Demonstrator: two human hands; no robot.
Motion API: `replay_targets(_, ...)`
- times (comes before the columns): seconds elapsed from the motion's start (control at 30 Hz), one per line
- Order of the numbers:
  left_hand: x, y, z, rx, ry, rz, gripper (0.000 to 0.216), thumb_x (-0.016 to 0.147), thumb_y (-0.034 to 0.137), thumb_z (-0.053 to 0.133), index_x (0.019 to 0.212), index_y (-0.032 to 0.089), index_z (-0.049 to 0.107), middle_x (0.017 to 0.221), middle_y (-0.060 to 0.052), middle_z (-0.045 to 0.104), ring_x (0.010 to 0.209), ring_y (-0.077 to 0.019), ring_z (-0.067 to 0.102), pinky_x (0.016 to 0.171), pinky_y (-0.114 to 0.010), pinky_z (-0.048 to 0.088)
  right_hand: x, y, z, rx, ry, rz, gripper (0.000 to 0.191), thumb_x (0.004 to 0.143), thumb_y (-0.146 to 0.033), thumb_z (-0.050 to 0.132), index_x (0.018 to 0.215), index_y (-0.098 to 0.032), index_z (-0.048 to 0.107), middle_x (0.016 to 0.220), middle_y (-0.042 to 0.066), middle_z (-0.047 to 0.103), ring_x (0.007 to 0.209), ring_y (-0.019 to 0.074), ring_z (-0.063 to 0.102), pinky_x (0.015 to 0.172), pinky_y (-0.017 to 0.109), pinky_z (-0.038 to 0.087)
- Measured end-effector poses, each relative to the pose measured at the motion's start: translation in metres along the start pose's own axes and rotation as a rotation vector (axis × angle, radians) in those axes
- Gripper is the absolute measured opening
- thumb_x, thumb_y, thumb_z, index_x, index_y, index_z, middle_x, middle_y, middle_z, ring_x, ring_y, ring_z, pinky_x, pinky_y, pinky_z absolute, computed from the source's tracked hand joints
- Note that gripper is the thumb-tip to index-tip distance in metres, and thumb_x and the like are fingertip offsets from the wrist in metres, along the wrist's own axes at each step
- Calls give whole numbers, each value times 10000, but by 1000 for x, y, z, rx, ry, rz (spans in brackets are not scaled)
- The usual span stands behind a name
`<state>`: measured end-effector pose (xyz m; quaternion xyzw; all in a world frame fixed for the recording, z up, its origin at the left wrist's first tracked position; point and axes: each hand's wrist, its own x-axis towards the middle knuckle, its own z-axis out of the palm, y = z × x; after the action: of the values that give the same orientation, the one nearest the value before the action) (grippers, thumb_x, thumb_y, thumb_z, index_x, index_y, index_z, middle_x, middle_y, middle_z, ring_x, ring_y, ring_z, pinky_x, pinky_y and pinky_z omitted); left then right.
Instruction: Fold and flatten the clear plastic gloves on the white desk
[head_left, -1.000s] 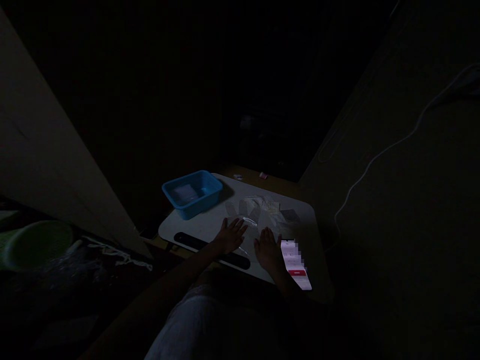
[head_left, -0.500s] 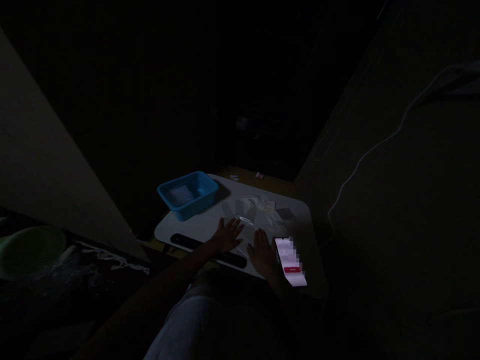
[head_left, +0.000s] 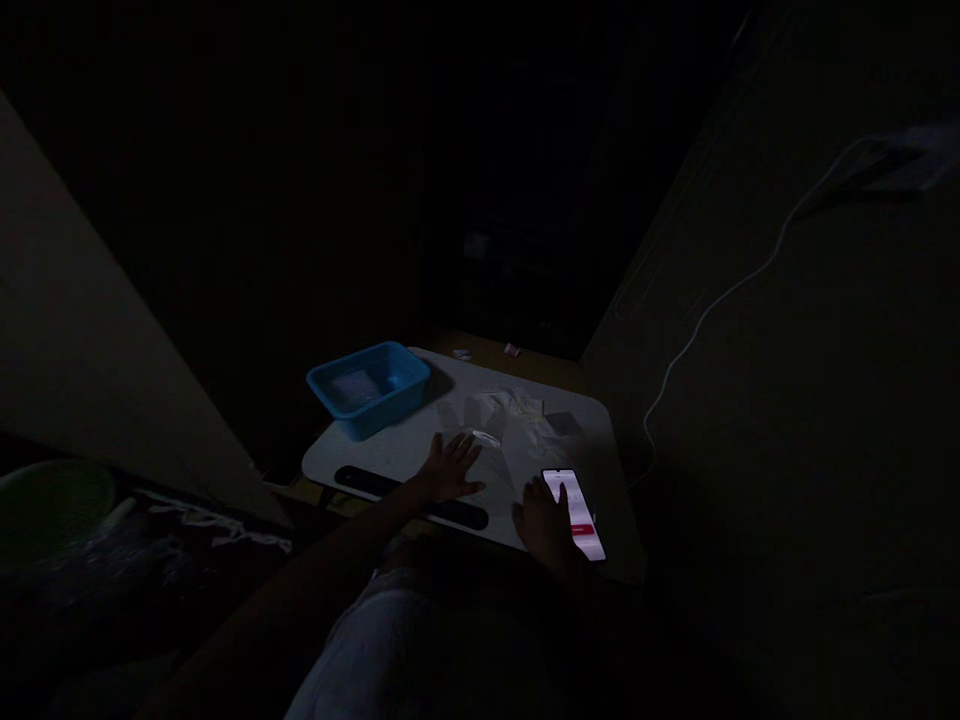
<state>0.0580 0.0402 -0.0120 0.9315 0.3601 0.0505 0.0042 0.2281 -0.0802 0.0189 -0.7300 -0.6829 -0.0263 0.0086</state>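
Observation:
My left hand (head_left: 451, 468) lies with fingers spread near the front middle of a white folding table (head_left: 390, 455). Just beyond its fingertips is a shiny clear plastic piece (head_left: 486, 437), its outline hard to make out in the dark. My right hand (head_left: 545, 520) is at the left edge of a lit smartphone (head_left: 585, 515), one finger reaching over the screen. Whether that finger touches the glass I cannot tell. The phone lies face up, showing a pale screen with a red button. Neither hand holds anything.
A blue plastic basin (head_left: 379, 405) with something pale inside stands at the table's back left. Crumpled pale wrappers (head_left: 517, 402) lie at the back right. A black slot (head_left: 367, 482) runs along the front edge. A white cable (head_left: 709, 310) hangs on the right wall. A green basket (head_left: 56, 510) is at far left.
My right hand has moved from beside the plastic to the phone, a finger now over its screen. My left hand stays spread on the table. The view has shifted slightly.

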Motion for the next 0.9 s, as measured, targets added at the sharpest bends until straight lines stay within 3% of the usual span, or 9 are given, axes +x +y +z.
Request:
replay_targets(0.1,-1,1,-3,-12,-12,-1,756,737,669,241,1323,193,209,1387,-137,160,1262,-306,128,922,-610,39,28,-4,-12,41,63,-98,439,809,-194,281,1199,-63,433,1233,149,451,1168,206,348,977,371,202)
replay_targets(0.2,-2,2,-5,-10,-9,-7,750,738,662,254,1324,197,204,1386,-133,171,1261,-305,130,924,-606,32,52,-14,-8,85,127,-253,482,815,-196,273,1286,-94,299,1335,91,326,1230,171,245,1001,346,171)
replay_targets(0.3,-3,3,-6,-3,-10,-9,735,746,642,274,1327,200,193,1387,-133,172,1260,-304,134,925,-601,34,62,-23,5,91,109,-312,485,846,-279,244,1298,-104,269,1368,78,257,1260,167,173,1016,374,129)
replay_targets(0.5,-5,2,-5,6,10,17,726,756,613,294,1338,204,147,1387,-131,176,1260,-304,132,928,-589,51,58,-26,16,51,93,-287,505,872,-351,153,1303,-110,259,1371,88,237,1277,173,115,1019,430,48)
replay_targets(0.7,-14,0,-13,3,111,68,783,744,650,260,1346,208,28,1409,-108,87,1272,-303,49,938,-573,39,58,-26,16,60,95,-279,513,873,-374,134,1300,-124,268,1375,82,226,1277,173,115,1016,432,35)
replay_targets(0.9,-40,-11,-16,27,60,102,759,759,644,226,1346,195,50,1404,-116,111,1271,-293,77,951,-558,-9,58,-27,18,71,116,-266,530,873,-396,119,1311,-126,242,1376,78,224,1275,170,123,1016,427,33)
